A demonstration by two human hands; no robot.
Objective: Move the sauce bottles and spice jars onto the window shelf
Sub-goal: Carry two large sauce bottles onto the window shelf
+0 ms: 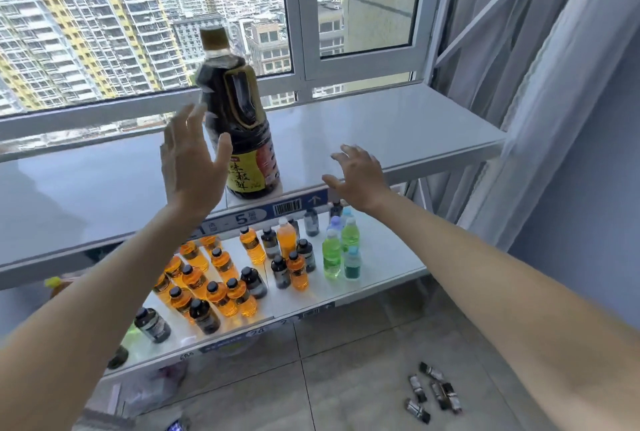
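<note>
Shelf below the window: pale, glossy, spanning the view. At far left, beneath its edge, glimpsed a yellow cap, too hidden to identify.

Left grip: raised, palm turned toward the bottle, fingers spread and straight. Held nothing. Hovered just beside the bottle's left flank, blurred, contact hard to judge. Probably posed that way to guard against a topple after release.

Bottle: large, dark sauce, yellow label, brownish cap. Stood upright on the shelf, close to the front edge, so already at its goal. Likely parked near the edge for easy reach; looked tall and top-heavy enough to merit a nudge further in.

Right grip: palm down, fingers loosely splayed, pinching nothing. Hung over the front lip to the right of the bottle, apart from it. Seemingly kept there as a second guard, or readied for a reach downward.

Below, on the lower shelf: many small bottles, orange ones and dark-labelled ones crowded at left and centre, green ones grouped at right. Judged as the next stock to lift, hence most of the task remaining.

On the floor at right: a few small dark packets, scattered. Beyond, a pale curtain.
</note>
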